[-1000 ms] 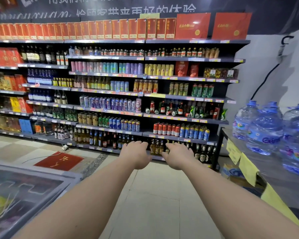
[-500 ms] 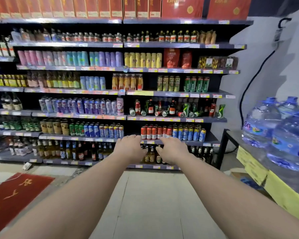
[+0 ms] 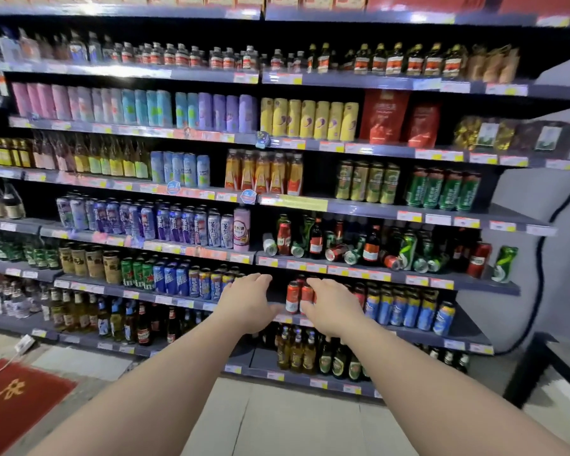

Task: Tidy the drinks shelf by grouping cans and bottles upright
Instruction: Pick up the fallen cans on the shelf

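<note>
We stand before the drinks shelving with both arms stretched forward. Our left hand (image 3: pixel 249 302) and right hand (image 3: pixel 331 307) hang in the air, fingers loosely apart and holding nothing, near the row of red cans (image 3: pixel 297 296) but, as far as we can tell, not touching it.

The mess we are after sits one level higher and to the right: the untidy shelf (image 3: pixel 375 274), where fallen cans (image 3: pixel 343 253) lie on their sides among upright dark bottles (image 3: pixel 372 245), with a green can (image 3: pixel 504 263) leaning at the far right end.

We judge the cans light if empty and heavier if full, smooth, round and ready to roll off the edge, so we take each around its middle. The bottles look like glass: heavier, breakable, easily knocked over. We grip those low on the body rather than by the neck, and move one at a time.
</note>
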Demonstrator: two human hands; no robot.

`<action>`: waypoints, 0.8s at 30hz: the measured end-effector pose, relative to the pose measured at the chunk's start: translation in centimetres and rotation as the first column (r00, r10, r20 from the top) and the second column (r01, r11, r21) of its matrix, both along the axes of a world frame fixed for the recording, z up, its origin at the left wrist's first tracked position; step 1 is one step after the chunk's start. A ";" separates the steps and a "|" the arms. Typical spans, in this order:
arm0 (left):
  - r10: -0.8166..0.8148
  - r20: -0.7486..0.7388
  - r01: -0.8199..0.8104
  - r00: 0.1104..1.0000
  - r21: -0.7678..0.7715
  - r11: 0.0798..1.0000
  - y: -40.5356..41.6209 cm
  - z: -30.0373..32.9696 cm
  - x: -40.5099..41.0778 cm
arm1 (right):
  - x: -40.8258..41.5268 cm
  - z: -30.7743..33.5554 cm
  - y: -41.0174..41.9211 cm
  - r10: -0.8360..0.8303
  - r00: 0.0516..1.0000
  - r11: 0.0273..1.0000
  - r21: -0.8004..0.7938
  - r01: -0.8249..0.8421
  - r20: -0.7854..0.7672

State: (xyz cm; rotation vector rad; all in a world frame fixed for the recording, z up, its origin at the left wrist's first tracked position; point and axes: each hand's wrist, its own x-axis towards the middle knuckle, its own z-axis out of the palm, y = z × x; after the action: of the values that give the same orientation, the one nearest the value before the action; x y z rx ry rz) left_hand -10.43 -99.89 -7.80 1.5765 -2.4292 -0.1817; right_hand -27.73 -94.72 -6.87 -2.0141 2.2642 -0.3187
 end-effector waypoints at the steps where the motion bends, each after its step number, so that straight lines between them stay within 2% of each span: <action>1: -0.002 -0.005 0.002 1.000 -0.001 1.000 -2.8 -0.5 -0.2 | -0.4 -0.4 -2.6 -0.008 1.000 1.000 -0.009 0.009 0.004; 6: -0.035 -0.047 0.035 0.998 0.000 0.999 -15.5 -2.5 -0.9 | -1.9 -2.4 -15.0 -0.105 0.992 0.994 -0.008 0.106 0.073; 15: -0.087 -0.012 0.086 0.996 -0.038 0.996 -35.3 -5.1 -4.8 | -5.5 -5.7 -33.3 -0.193 0.972 0.980 -0.015 0.197 0.135; 21: -0.045 -0.055 0.044 0.997 -0.020 0.999 -46.8 -9.1 -9.2 | -10.4 -9.3 -45.4 -0.193 0.972 0.981 0.018 0.192 0.137; 24: 0.004 -0.083 -0.002 0.997 0.033 0.999 -52.0 -10.7 -11.5 | -13.0 -11.1 -50.9 -0.194 0.963 0.981 0.029 0.192 0.188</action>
State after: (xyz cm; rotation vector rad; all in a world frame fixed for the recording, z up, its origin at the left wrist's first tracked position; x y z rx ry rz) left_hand -21.94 -151.94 -18.52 1.5542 -2.3723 -0.2826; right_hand -40.77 -145.62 -17.92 -1.6783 2.3374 -0.4920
